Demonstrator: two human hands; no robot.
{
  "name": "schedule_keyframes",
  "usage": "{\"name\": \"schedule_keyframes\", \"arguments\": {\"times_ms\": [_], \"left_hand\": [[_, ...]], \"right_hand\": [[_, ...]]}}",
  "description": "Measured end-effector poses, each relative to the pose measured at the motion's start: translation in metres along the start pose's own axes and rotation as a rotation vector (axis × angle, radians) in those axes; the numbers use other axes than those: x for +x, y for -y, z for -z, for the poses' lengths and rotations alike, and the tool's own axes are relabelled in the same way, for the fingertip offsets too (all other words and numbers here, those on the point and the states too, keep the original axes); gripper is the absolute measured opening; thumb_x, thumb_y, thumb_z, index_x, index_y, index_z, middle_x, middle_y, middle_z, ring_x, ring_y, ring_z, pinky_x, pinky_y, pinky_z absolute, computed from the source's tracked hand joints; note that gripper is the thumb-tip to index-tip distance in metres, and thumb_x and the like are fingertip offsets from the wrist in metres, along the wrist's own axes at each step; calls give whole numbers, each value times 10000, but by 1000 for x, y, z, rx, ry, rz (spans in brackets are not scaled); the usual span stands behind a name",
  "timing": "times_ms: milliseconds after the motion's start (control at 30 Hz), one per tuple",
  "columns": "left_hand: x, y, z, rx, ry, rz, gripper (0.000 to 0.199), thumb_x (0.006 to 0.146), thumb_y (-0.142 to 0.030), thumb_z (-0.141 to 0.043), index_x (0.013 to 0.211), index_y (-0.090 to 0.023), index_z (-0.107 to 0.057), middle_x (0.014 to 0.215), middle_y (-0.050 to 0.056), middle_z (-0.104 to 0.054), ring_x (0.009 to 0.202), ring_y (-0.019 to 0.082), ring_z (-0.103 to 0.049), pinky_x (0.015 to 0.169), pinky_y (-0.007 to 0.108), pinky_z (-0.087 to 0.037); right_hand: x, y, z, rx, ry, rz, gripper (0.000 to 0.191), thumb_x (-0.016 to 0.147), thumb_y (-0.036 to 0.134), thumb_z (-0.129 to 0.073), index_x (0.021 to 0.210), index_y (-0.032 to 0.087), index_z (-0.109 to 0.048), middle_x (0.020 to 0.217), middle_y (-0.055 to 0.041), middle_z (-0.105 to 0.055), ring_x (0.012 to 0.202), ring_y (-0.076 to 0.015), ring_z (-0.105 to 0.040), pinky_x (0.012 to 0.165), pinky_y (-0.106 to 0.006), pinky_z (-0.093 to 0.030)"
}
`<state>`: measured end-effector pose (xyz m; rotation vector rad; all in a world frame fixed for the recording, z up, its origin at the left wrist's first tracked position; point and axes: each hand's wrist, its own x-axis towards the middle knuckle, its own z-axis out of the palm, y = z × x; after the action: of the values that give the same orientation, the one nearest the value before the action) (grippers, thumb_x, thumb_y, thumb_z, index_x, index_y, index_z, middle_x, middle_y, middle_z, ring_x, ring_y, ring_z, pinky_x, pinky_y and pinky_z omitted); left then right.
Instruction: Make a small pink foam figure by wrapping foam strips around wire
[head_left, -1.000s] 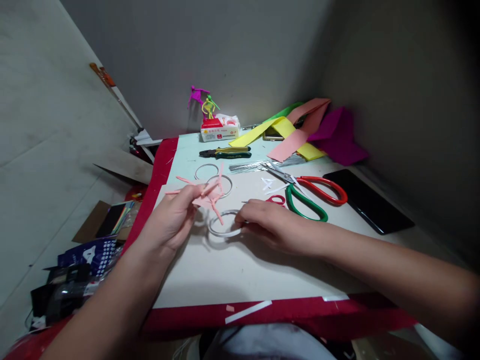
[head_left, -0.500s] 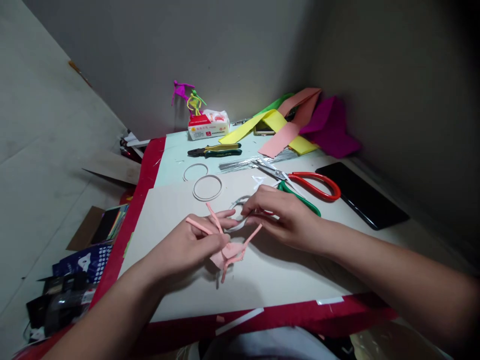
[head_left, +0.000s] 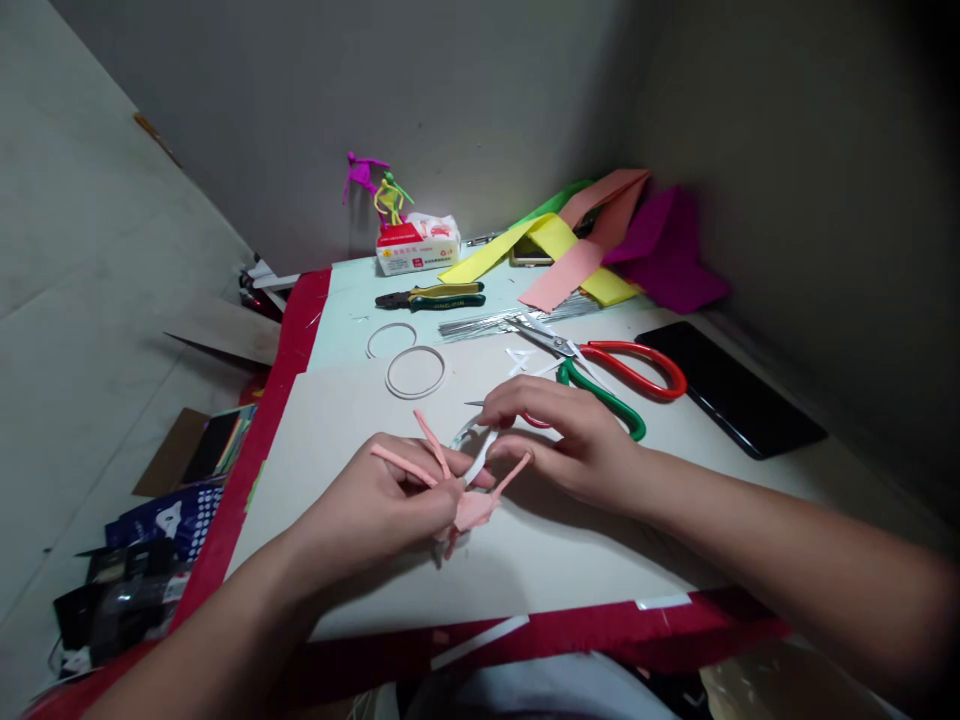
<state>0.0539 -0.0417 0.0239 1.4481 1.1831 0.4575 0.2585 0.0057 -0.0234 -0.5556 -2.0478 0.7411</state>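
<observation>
Your left hand [head_left: 367, 510] pinches the thin-armed pink paper cutout [head_left: 472, 510], while your right hand [head_left: 577, 445] curls closed on the thin silver wire ring [head_left: 466, 432], out at its 9 o'clock and nearer it.

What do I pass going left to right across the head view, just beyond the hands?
red border strip → small wire ring → larger wire ring → scissors with red and green handles → black phone

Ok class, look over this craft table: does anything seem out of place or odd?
Yes: a thin white strip lies slantwise on the red border at the table's near edge, with a small pink scrap beside it. They look like stray offcuts, away from the work.
</observation>
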Motion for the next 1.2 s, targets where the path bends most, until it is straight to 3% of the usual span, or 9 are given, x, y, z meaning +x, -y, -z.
{"name": "schedule_keyframes", "arguments": {"times_ms": [100, 300, 433, 533, 633, 733, 833, 967, 1200], "left_hand": [[0, 0, 1, -33, -9, -5, 346, 846, -182, -546, 527, -123, -666, 744, 65, -723, 645, 135, -613, 570, 224, -467], [2, -1, 2, -36, -39, 3, 318, 818, -113, -540, 534, -122, -680, 857, 62, -747, 650, 115, -629, 572, 204, -465], [1, -2, -1, -78, -52, 55, 286, 794, -152, -588, 522, -118, -670, 838, 83, -744, 628, 133, -624, 550, 225, -474], [-1, -1, -3, -92, -40, 47, 255, 791, -168, -593, 570, -112, -705, 849, 97, -738, 665, 163, -636, 560, 245, -494], [-3, 0, -5, -72, -35, 32, 270, 800, -140, -561, 575, -109, -709, 823, 99, -732, 678, 169, -639, 573, 246, -492], [-3, 1, -6, -52, -38, 46, 265, 811, -160, -563, 607, -103, -723, 774, 101, -723, 675, 174, -632, 572, 249, -485], [-3, 2, -6, -84, -32, 66, 250, 829, -200, -570, 681, -99, -744, 834, 111, -731, 647, 165, -621, 564, 258, -485], [-3, 2, -6, -116, -9, 59, 317, 854, -209, -554, 596, -109, -708, 749, 97, -705, 651, 162, -610, 581, 254, -482], [-7, -1, -7, -187, -5, 57, 322, 848, -260, -606, 583, -129, -734, 809, 93, -734, 675, 151, -621, 576, 226, -467]], "right_hand": [[-1, -2, -3, -17, -59, -50, 135, 835, 147, -667, 967, 118, -675, 933, -103, -627, 874, -169, -604, 757, -296, -497], [-3, -1, -6, -2, -148, -84, 71, 813, 128, -687, 878, 151, -704, 868, -69, -633, 808, -148, -612, 707, -271, -498], [-1, 3, -2, -5, -112, -64, 51, 822, 120, -668, 827, 170, -679, 819, -49, -649, 787, -148, -608, 704, -274, -495], [0, 4, 2, -12, -68, -85, 158, 833, 134, -660, 984, 181, -664, 861, -51, -673, 790, -149, -617, 717, -282, -504], [0, 3, 8, -32, 14, 1, 248, 866, 143, -620, 1107, 192, -649, 916, -71, -664, 824, -152, -619, 728, -289, -516], [0, 1, 12, -82, 90, 91, 179, 882, 123, -572, 1001, 183, -691, 911, -87, -636, 834, -155, -606, 715, -282, -516], [0, 3, 14, -121, 85, 129, 175, 881, 100, -539, 934, 165, -693, 863, -95, -631, 820, -163, -599, 709, -285, -509], [1, 6, 13, -100, 78, 167, 160, 876, 103, -524, 900, 162, -671, 839, -96, -630, 806, -173, -592, 701, -299, -505], [0, 8, 0, 98, -14, 21, 101, 857, 102, -570, 811, 175, -623, 807, -57, -611, 786, -151, -586, 721, -289, -488]]}}
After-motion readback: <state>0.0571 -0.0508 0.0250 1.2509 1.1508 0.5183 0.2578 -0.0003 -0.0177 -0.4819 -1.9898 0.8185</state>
